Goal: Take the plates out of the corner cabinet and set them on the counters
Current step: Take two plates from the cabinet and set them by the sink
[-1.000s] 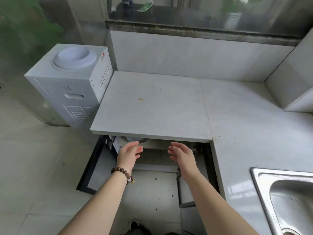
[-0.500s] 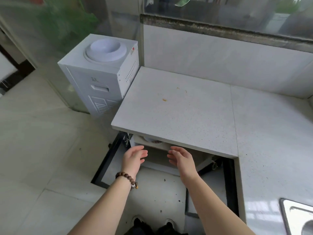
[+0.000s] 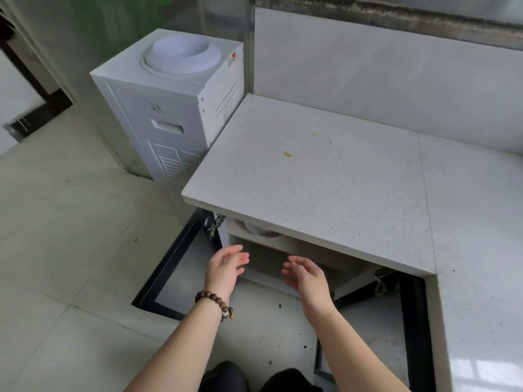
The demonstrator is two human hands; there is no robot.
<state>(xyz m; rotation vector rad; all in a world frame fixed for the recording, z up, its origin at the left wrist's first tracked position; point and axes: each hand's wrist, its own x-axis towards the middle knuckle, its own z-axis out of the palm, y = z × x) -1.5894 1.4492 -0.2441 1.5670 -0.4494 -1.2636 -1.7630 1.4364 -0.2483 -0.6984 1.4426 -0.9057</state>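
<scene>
White plate (image 3: pixel 260 232) still shelved (left hand (image 3: pixel 226 267), right hand (image 3: pixel 307 275) still empty)

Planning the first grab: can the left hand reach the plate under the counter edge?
Probably yes: the cabinet door stands open and nothing shows between the left hand and the plate.

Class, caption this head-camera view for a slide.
Left hand and right hand hover empty before the plate under the counter.
</scene>
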